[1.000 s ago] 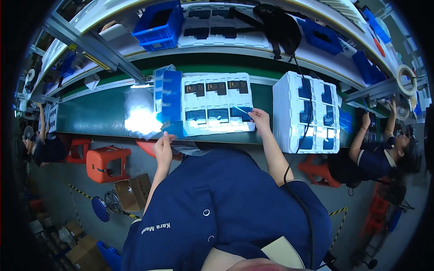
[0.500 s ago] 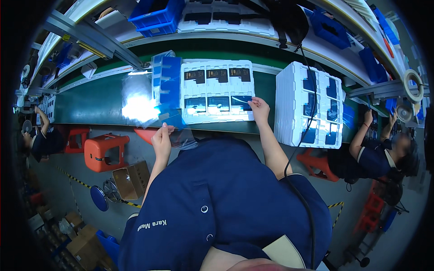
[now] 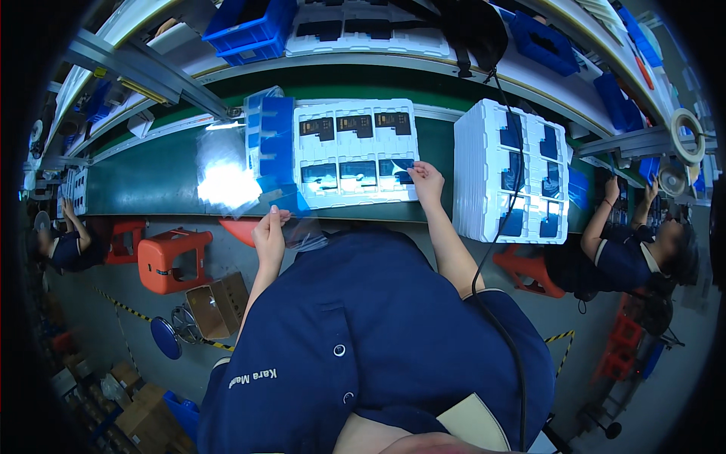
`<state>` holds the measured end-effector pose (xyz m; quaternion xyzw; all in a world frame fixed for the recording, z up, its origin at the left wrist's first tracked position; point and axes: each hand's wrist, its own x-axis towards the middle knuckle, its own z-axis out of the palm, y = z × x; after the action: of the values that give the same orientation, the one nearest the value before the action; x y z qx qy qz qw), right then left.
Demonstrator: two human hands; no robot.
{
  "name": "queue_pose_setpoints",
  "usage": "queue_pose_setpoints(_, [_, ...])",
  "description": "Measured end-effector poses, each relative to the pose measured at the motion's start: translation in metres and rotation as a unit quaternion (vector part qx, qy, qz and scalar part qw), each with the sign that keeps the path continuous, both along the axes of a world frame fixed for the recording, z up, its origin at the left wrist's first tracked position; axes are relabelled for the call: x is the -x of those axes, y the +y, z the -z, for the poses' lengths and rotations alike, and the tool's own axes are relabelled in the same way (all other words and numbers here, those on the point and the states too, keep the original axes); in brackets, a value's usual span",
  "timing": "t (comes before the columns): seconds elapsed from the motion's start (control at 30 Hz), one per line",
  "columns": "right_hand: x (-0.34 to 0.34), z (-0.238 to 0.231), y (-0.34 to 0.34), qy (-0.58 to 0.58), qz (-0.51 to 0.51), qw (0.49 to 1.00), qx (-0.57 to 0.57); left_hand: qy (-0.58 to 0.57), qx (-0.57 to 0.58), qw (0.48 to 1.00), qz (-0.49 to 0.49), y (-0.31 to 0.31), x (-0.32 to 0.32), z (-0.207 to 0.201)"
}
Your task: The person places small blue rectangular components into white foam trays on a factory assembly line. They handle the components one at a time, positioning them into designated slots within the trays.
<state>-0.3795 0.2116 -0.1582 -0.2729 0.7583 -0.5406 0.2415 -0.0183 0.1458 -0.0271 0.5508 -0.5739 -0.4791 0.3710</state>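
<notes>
A white moulded tray (image 3: 355,203) lies on the green bench top with two rows of flat dark pieces. The upper-row pieces (image 3: 355,125) are black with gold marks; those below (image 3: 358,175) look glossy and bluish. At the lower right compartment, my right hand (image 3: 428,184) pinches the edge of a thin dark film (image 3: 403,163), which is partly raised. My left hand (image 3: 270,233) is closed at the bench's near edge, its fingertips by the lower edge of a blue film sheet (image 3: 286,195). What lies between those fingertips is too small to make out.
Clear shiny film (image 3: 225,180) lies left of the blue sheets. A tall stack of white trays (image 3: 470,178) stands at right, a black cable (image 3: 495,234) hanging before it. Blue bins (image 3: 249,30) sit on the shelf. Orange stools (image 3: 174,261) and co-workers (image 3: 616,238) are at both sides.
The film at the right hand has shifted and now stands up darker at the compartment. Both hands keep nearly the same places. The whole view has moved slightly.
</notes>
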Motion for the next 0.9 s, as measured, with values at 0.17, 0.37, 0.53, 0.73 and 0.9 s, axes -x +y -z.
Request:
queue_pose_setpoints(0.17, [-0.005,-0.006,-0.001,0.053,0.003,0.999,-0.003,0.018,0.004,1.000,0.012,-0.003,0.001,0.008])
queue_pose_setpoints(0.37, [-0.011,-0.025,-0.002,0.116,-0.033,0.992,-0.046,0.013,-0.013,0.998,0.059,-0.004,0.009,0.004])
queue_pose_setpoints(0.53, [-0.039,-0.073,-0.003,0.285,-0.036,0.955,-0.072,0.091,-0.068,0.991,0.071,-0.001,0.022,-0.010])
queue_pose_setpoints(0.73, [-0.094,-0.092,-0.017,-0.276,-0.340,0.898,0.048,0.137,-0.051,0.980,0.135,0.001,0.030,-0.014])
queue_pose_setpoints(0.9, [-0.109,-0.118,-0.033,-0.269,-0.449,0.851,0.046,0.168,-0.071,0.971,0.153,-0.004,0.034,-0.023])
